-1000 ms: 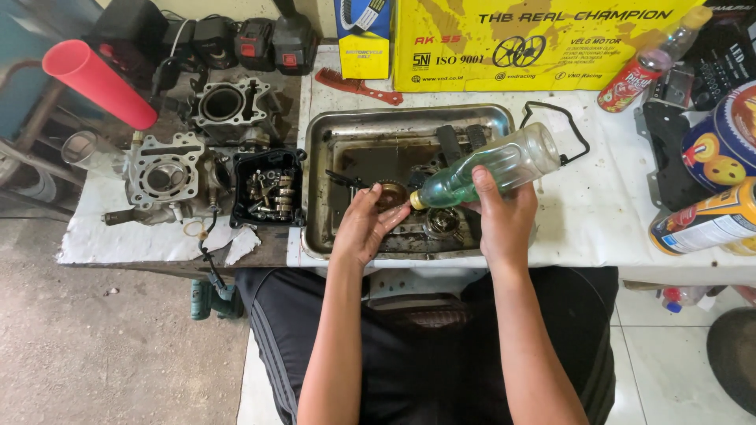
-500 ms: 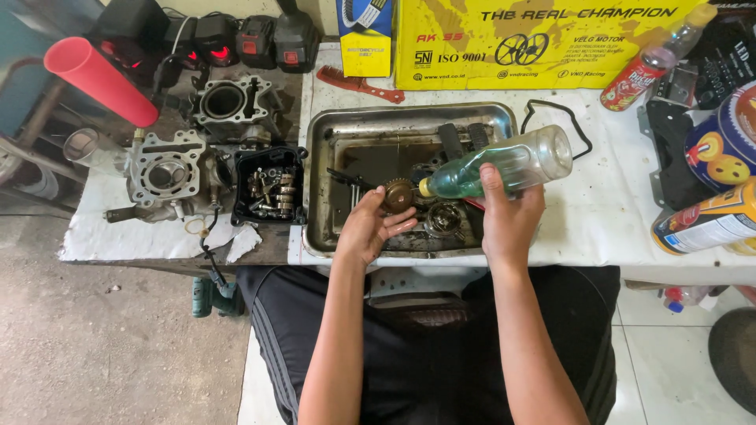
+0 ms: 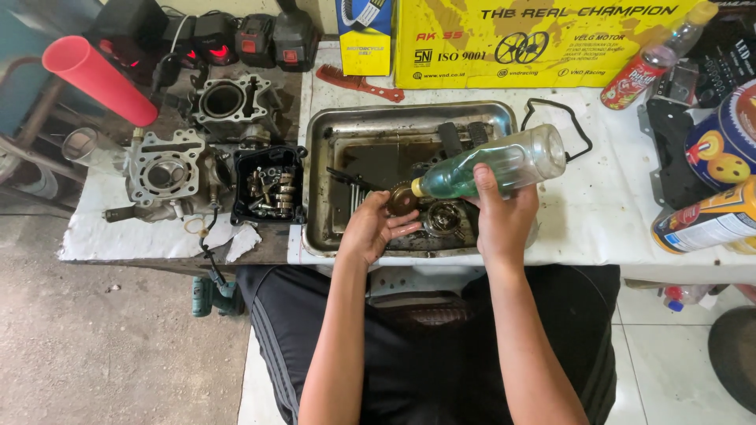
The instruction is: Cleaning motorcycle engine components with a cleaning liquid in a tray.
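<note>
— Where is there room to pass?
— Over the white worktop point(image 3: 598, 212) right of the metal tray point(image 3: 319, 189), up to the cans point(image 3: 709, 224).
— And on the left?
— Blocked: the black parts box point(image 3: 268, 189) and engine cylinders point(image 3: 165, 169) crowd just beside the tray.

i sit at a workbench point(image 3: 598, 228) covered in white cloth; its bare dark wood shows on my left. grey concrete floor point(image 3: 118, 354) lies below left, pale tiles point(image 3: 669, 354) below right, in daylight.
</note>
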